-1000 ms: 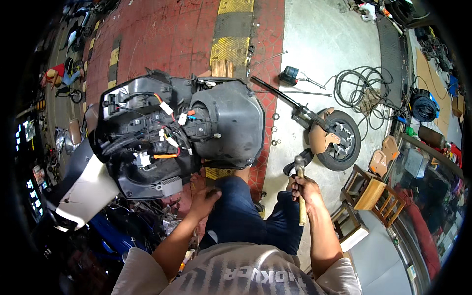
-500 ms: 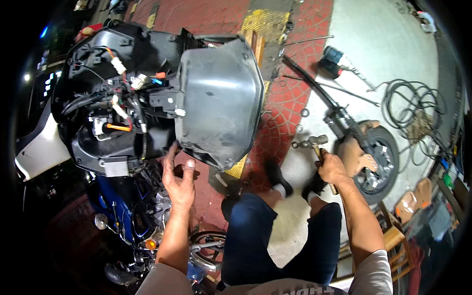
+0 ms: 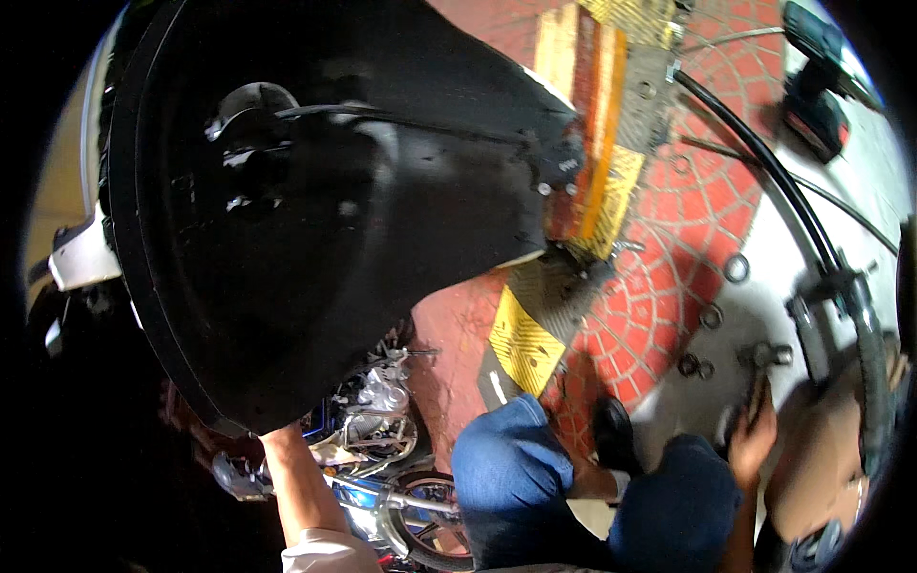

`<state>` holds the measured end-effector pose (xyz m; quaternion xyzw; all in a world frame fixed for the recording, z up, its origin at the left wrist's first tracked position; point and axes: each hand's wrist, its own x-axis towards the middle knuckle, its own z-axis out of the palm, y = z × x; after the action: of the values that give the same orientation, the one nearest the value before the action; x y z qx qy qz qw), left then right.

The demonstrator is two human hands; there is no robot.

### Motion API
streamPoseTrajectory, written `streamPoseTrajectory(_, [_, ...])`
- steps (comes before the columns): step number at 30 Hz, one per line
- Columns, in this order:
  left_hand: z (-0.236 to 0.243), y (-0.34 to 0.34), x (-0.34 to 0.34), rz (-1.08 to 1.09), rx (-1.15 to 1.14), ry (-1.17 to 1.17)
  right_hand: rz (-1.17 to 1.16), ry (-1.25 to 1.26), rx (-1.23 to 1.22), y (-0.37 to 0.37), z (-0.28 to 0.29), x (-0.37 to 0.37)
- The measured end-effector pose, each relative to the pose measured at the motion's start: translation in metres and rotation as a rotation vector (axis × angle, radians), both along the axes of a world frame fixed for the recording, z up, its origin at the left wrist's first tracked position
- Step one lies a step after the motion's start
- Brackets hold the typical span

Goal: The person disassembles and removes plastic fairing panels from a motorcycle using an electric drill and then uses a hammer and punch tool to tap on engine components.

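Note:
A large black curved plastic body part (image 3: 287,315) fills the left and middle of the head view, with a thin cable across its inner side. My left forearm (image 3: 301,487) reaches up beneath its lower edge, and the hand is hidden behind it. Low on the right, my right hand (image 3: 753,441) is closed round the handle of a hammer (image 3: 767,355). The hammer's head points away from me, just above the pale floor. Close beside it lie several dark metal rings (image 3: 711,316).
A front fork (image 3: 829,282) and a tan fender (image 3: 817,458) lie right of my right hand. Farther off sits a cordless power tool (image 3: 817,105). Wooden blocks (image 3: 583,115) stand by the yellow-and-black kerb (image 3: 523,334). A motorcycle (image 3: 377,411) stands lower left.
The black body part has turned and come nearer, now showing its dark inner side. My left hand, open beside it before, has gone behind it. My right hand keeps the hammer.

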<state>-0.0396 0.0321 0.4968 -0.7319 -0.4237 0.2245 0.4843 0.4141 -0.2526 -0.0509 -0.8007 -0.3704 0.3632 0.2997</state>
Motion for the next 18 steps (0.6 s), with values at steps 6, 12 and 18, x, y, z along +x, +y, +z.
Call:
streamPoseTrajectory(6, [-0.02,0.027,0.04,-0.021,-0.08,-0.412,-0.145,0.07,0.082,-0.01,-0.032,-0.01])
streamPoseTrajectory(12, [-0.028,0.034,0.057,-0.013,-0.099,-0.511,-0.182,0.154,0.091,-0.007,-0.025,-0.008])
streamPoseTrajectory(18, [-0.018,0.033,0.089,0.005,-0.093,-0.618,-0.192,0.207,0.094,0.006,-0.008,-0.012])
